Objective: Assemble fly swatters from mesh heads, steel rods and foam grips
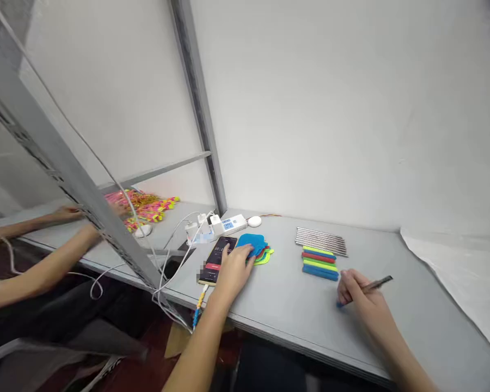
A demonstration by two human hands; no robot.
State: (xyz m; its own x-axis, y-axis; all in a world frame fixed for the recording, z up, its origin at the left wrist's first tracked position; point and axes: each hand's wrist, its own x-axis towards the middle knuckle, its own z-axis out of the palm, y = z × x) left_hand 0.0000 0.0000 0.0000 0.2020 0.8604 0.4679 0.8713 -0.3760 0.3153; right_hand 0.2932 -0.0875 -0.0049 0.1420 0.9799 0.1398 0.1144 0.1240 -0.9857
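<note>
My left hand lies flat on the grey table, fingers spread, touching a dark phone and reaching the edge of a pile of blue, red and yellow-green flat pads. My right hand is closed around a thin metal rod whose end sticks out to the right; a small blue piece shows under the fingers. Just left of that hand lies a stack of green, red and blue bars.
A row of metal rods lies behind the bars. A white power strip with cables and a small white puck sit at the back. Behind a slanted frame post, another person's arms work at pink and yellow pieces.
</note>
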